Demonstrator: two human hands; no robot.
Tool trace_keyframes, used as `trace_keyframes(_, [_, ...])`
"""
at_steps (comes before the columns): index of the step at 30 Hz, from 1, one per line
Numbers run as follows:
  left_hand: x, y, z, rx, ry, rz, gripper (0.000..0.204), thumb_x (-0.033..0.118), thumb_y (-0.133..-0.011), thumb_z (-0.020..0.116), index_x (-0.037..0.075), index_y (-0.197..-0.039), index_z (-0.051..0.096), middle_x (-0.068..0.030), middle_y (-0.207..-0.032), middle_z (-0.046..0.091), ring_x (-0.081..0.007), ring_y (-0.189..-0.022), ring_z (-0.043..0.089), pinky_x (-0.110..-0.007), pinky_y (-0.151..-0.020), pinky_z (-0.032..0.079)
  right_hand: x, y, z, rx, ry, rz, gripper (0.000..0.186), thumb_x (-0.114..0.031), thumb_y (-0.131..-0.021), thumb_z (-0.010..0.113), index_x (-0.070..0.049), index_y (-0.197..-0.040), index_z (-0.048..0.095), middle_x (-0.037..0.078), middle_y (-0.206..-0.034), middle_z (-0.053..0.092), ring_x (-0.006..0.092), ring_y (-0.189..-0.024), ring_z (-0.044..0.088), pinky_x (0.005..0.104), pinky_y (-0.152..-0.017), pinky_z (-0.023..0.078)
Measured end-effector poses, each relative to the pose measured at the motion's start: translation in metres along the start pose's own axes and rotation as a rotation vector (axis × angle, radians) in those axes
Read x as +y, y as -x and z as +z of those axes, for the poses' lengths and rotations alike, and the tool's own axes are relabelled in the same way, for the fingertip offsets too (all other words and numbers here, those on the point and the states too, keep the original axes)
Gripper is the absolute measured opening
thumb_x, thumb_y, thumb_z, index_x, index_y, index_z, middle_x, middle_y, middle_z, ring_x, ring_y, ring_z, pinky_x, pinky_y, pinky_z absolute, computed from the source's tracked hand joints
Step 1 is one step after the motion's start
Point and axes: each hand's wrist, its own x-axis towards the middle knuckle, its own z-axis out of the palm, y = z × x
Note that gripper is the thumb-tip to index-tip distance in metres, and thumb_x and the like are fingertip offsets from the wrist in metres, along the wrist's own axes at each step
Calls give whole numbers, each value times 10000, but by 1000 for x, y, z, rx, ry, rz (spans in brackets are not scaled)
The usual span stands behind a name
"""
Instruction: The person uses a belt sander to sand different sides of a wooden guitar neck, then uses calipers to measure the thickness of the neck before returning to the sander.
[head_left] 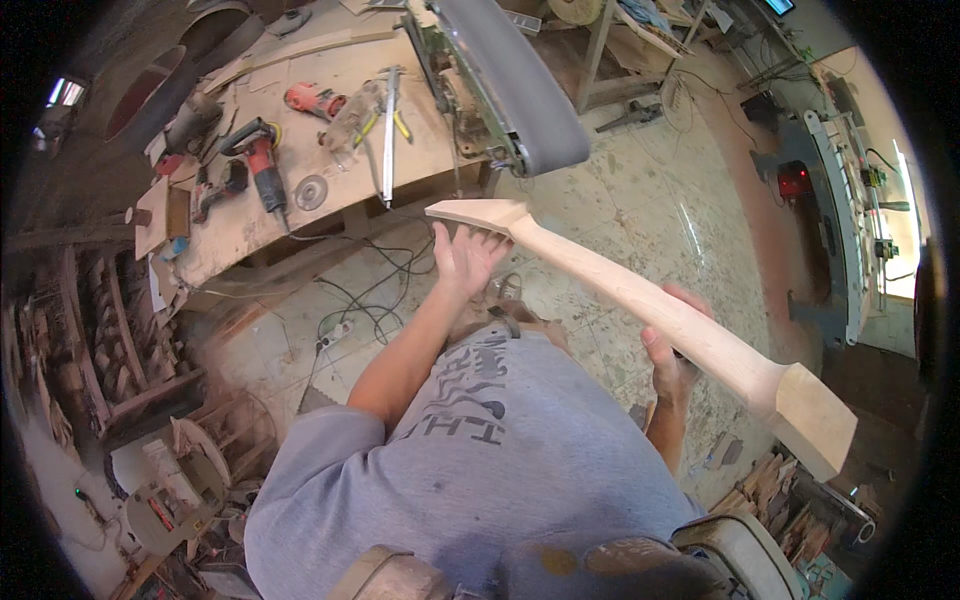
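Note:
A bare pale-wood guitar neck (640,292) is held in front of me, slanting from its headstock at upper left down to its thick heel block at lower right. My right hand (676,350) is wrapped around the shaft past its middle, thumb on the near side and part of the fingers hidden behind the wood. Under the headstock, my left hand (467,258) has its palm turned up and fingers stretched apart, the fingertips at the wood's lower edge. Whether they press on it, I cannot tell. Beyond the headstock stands a belt sander (535,100) with a wide grey belt.
A wooden workbench (335,170) at upper left bears a red power tool (262,165), another red tool (312,100), a sanding disc (311,192) and a long metal caliper (390,140). Black cables (375,290) trail over the dusty floor. Wood offcuts (100,340) are stacked at left.

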Motion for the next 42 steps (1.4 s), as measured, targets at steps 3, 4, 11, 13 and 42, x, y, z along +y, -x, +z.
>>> trace_keyframes(3, [-17, -38, 11, -116, -7, -11, 772, 637, -916, 340, 64, -1425, 249, -191, -1442, 326, -367, -1336, 333, -510, -1102, 289, -4, -17, -18, 44, 88, -65, 597, -311, -688, 767, 18, -1139, 555, 108, -1048, 585, 208, -964, 558, 343, -855, 442])
trace_keyframes(4, [-24, -45, 18, -136, -37, -19, 758, 628, -925, 324, 59, -1421, 251, -187, -1437, 331, -361, -1326, 349, -513, -1090, 304, -6, -22, -21, 69, 108, -80, 591, -310, -691, 765, 20, -1135, 557, 107, -1043, 585, 208, -957, 558, 340, -850, 441])
trace_keyframes(11, [-43, -82, 59, -80, -11, 24, 621, 537, -972, 284, 63, -1371, 321, -167, -1340, 373, -336, -1233, 440, -502, -1056, 351, -23, -66, -21, 98, 126, -134, 556, -276, -700, 759, 26, -1122, 559, 100, -1013, 581, 197, -927, 555, 317, -836, 438])
trace_keyframes(13, [-44, -93, 61, -50, 27, 28, 584, 511, -979, 288, 61, -1347, 349, -163, -1311, 389, -327, -1202, 461, -483, -1052, 361, -20, -79, -17, 99, 110, -199, 531, -252, -701, 758, 23, -1110, 560, 98, -994, 581, 190, -914, 555, 311, -831, 439])
trace_keyframes(42, [-41, -103, 54, 209, 131, 103, 239, 300, -951, 446, 101, -957, 578, -73, -953, 604, -215, -882, 569, -345, -790, 478, -32, -120, 35, 32, 47, -536, 498, -239, -717, 690, 15, -1072, 451, 157, -956, 588, 230, -870, 593, 350, -797, 482])
